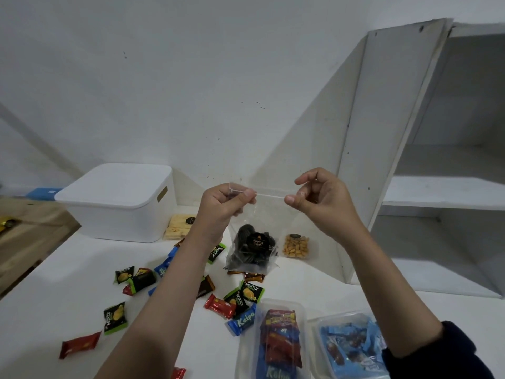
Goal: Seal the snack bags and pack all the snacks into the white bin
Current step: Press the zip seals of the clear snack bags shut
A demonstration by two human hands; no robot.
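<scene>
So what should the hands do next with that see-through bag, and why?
Probably slide the pinching fingers along the zip strip to press it shut. The left hand and right hand each pinch the top of the clear bag of dark snacks, held up in the air, and the white bin has its lid on.

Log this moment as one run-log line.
step: sealing | left hand: pinches zip strip | right hand: pinches strip | clear bag: held up | white bin: lidded

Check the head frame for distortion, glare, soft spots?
Head view: wide-angle bend tilts the white shelf unit and stretches both forearms; light is soft and even, shadows faint; the clear bag between left hand and right hand barely shows against the wall; bottom-edge tubs look soft.
</scene>
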